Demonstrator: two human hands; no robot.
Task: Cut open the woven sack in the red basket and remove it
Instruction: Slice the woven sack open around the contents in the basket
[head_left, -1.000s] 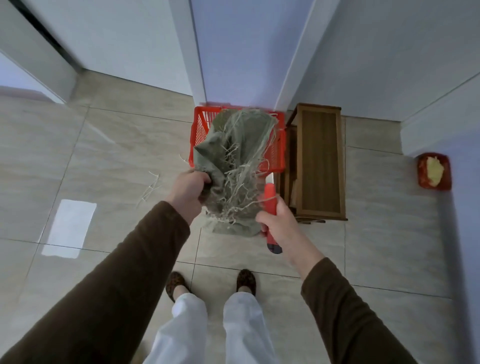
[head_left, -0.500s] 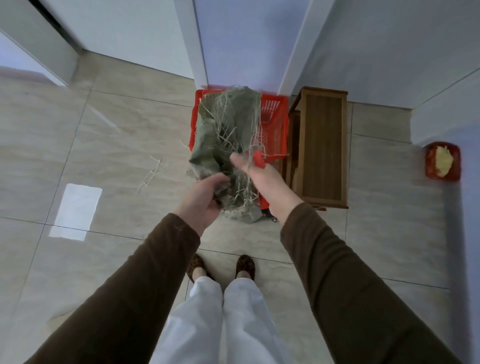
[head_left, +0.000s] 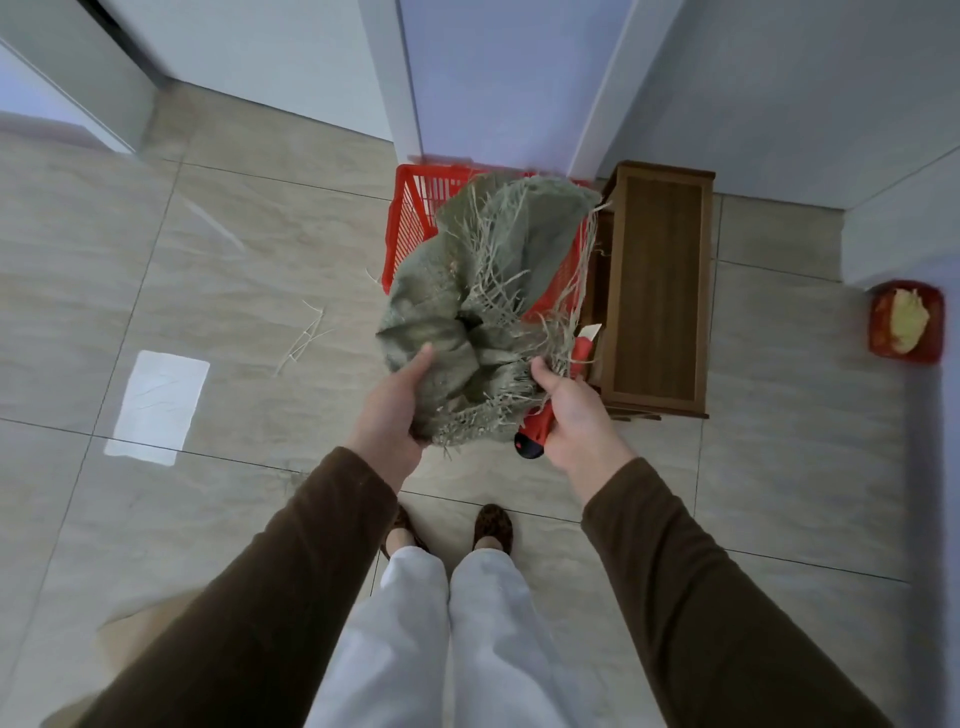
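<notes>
Now, with the left hand clutching the frayed sack and the right hand closed on both knife and sack, lift clear of the basket, blade pointed away.

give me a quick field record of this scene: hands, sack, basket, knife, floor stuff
left hand: gripping the sack from below
right hand: holding the knife and a frayed sack edge
sack: grey-green, cut open, frayed, lifted above the basket
basket: red, on the floor by the wall
knife: red handle, blade out
floor: loose fibres; wooden stool beside basket
</notes>
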